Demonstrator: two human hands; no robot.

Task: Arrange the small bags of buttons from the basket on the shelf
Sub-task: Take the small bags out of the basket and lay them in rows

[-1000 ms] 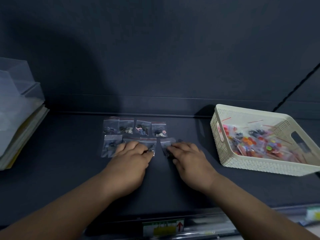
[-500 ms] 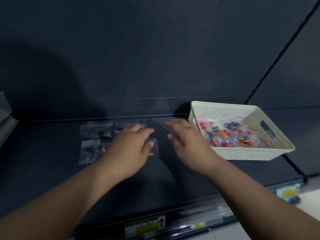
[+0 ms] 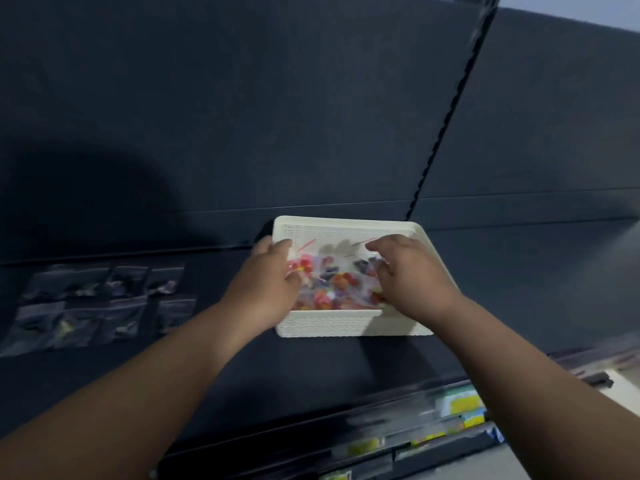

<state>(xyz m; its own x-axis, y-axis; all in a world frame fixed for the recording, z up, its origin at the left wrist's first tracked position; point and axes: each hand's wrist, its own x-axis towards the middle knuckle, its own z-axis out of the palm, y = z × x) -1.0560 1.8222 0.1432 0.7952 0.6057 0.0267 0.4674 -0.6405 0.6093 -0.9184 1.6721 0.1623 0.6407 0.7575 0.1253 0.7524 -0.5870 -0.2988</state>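
Where it rests on the shelf (image 3: 311,375), the basket (image 3: 346,323) lies lengthwise left-right.

Bare forearms (image 3: 166,368), left grip (image 3: 266,285), right grip (image 3: 412,275)

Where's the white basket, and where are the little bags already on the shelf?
Basket (image 3: 346,323): head view, on its front wall.
Bags on the shelf (image 3: 114,320): head view, on a front-row bag near the middle.

1. A basket (image 3: 346,325) sits on the shelf (image 3: 311,368), close to the back panel (image 3: 242,116).
2. Small bags (image 3: 332,282) lie piled inside it.
3. Well to its left, more bags (image 3: 100,306) lie flat on the shelf in two rows.
4. The left hand (image 3: 266,289) reaches over the basket's left wall and the right hand (image 3: 412,278) over its right side; blur leaves any grip unclear.
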